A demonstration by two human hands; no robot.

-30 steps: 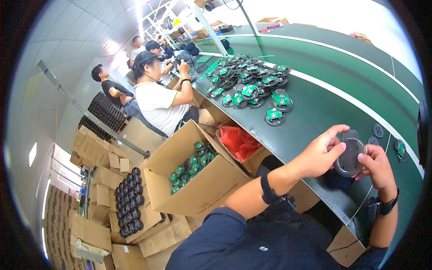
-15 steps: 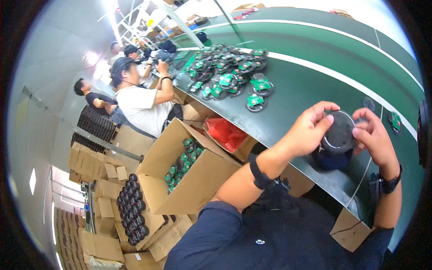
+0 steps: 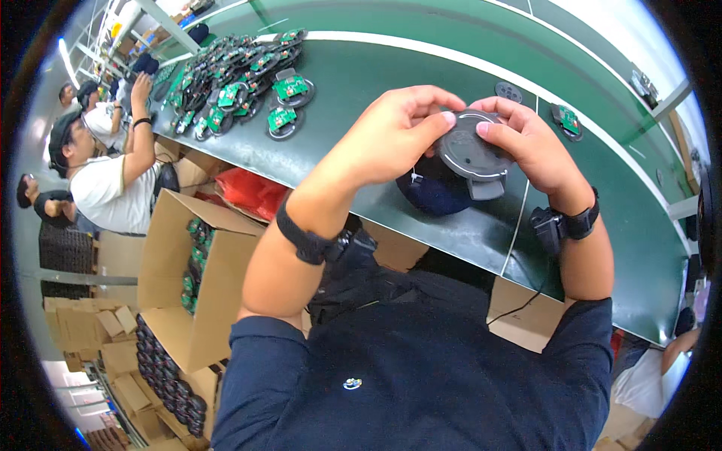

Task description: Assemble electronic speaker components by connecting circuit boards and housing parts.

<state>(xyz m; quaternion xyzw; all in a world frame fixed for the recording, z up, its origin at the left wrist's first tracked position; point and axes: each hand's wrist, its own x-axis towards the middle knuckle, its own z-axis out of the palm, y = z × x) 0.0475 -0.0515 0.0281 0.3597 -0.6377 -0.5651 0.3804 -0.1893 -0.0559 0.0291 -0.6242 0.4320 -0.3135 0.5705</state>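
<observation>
Between both hands is a round black plastic disc [image 3: 470, 159] with a pale shiny ring and a grey tab at its lower edge. My left hand [image 3: 398, 131] grips its left rim, with the thumb on the top face. On the opposite rim my right hand [image 3: 535, 146] is closed too, thumb pressed on the top and fingers partly hidden behind it. Under the disc, a dark navy rounded thing [image 3: 432, 192] rests on the green worktable [image 3: 342, 75]; I cannot make out its kind.
A heap of black discs with green circuit boards [image 3: 226, 79] lies at the far left. A small perforated disc [image 3: 509, 92] and another board piece [image 3: 567, 122] lie beyond my hands. An open carton [image 3: 207, 316] stands left; co-workers [image 3: 113, 188] sit along the bench.
The view has swung right, so the scene has slid left. The disc has tipped in my hands and its grey tab now shows; both hands still hold it.
</observation>
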